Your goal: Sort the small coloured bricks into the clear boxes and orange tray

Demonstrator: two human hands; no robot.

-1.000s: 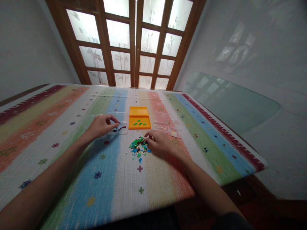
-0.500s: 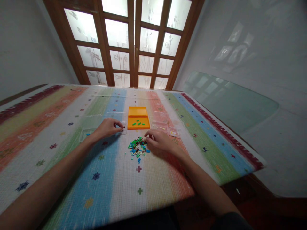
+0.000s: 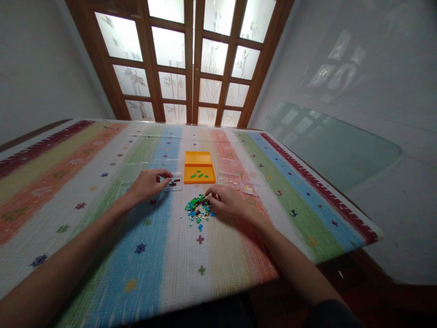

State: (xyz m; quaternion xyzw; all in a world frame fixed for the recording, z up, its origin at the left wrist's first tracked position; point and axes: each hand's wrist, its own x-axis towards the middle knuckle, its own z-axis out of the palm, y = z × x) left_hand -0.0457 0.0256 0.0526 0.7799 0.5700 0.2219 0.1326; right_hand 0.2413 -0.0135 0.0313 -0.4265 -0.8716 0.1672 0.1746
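My left hand (image 3: 149, 185) hovers at the left side of a clear plastic tray (image 3: 180, 187), its thumb and forefinger slightly apart with nothing visible between them. Dark brown toy bricks (image 3: 176, 181) lie in that tray, just beyond the fingertips. A loose pile of small green, blue, brown and pale bricks (image 3: 197, 208) sits on the tablecloth. At the pile's right edge my right hand (image 3: 228, 202) rests with curled fingers, thumb and forefinger close together; what they pinch, if anything, is too small to tell.
Behind the pile stands an open orange box (image 3: 200, 181) with several green bricks inside. To its right are a clear tray (image 3: 229, 186) with pale pieces and a smaller clear container (image 3: 251, 188). Another clear tray (image 3: 122, 187) is partly behind my left wrist. A striped cloth (image 3: 177, 273) covers the table.
My left hand has let go of a dark brown brick at the clear tray and drawn back slightly left; brown bricks now show there. My right hand stays at the pile. The view has shifted slightly.
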